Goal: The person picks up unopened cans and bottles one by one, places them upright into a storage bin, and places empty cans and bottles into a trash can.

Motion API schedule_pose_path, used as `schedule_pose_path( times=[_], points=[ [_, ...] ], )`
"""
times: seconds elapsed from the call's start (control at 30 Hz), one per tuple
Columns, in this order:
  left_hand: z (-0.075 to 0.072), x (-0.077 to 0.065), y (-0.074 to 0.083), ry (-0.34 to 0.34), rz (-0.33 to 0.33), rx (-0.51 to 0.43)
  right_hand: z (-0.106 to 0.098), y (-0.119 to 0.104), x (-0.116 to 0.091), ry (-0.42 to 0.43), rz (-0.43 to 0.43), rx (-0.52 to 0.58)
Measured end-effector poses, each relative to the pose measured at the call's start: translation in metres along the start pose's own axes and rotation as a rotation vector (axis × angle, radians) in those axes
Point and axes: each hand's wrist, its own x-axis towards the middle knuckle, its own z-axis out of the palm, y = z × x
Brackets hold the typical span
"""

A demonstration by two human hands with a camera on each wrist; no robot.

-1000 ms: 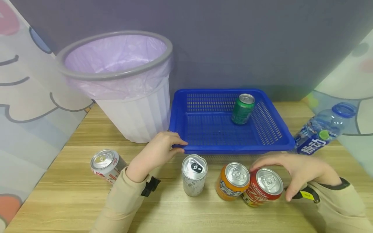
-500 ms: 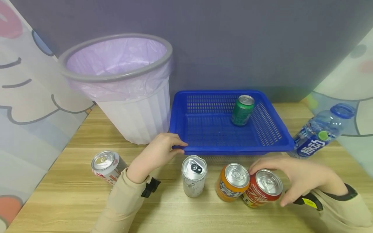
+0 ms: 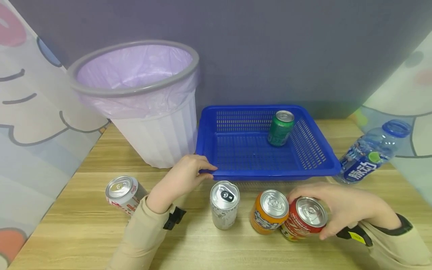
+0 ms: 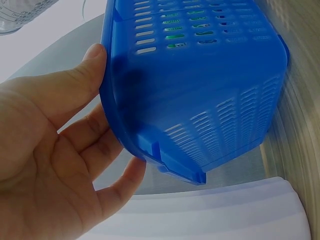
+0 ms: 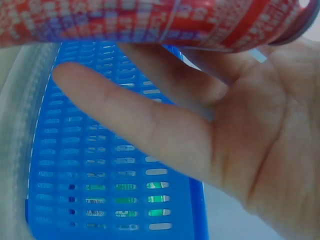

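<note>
the right hand [image 3: 341, 206] curls around the upright red world cup soda can [image 3: 298, 221], fingers behind, thumb at its right; the can stands on the wood-grain table [image 3: 192, 245], near the front of the blue plastic basket [image 3: 266, 173], whose near-left corner the left hand [image 3: 189, 170] pinches.

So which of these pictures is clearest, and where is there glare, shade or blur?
Head view: clearest, with a bright sheen on the purple bin liner; left wrist view: dim, the left hand shaded; right wrist view: hazy, print on the red soda can smeared.
</note>
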Motion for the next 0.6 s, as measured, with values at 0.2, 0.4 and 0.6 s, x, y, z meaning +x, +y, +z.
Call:
schedule_pose_path(
  times=[0.2, 0.4, 0.6],
  points=[
    [0.0017, -0.0004, -0.0010, 0.006, -0.002, -0.001, 0.0008, -0.0005, 0.0001, -0.009, 0.025, -0.012],
    [0.0005, -0.0008, -0.0004, 0.005, 0.000, -0.001, 0.0039, -0.0053, -0.0004, -0.043, 0.172, 0.015],
    [0.0011, -0.0011, -0.0013, 0.004, 0.004, -0.002, 0.0047, -0.0065, 0.0000, -0.038, 0.208, 0.018]
  ],
)
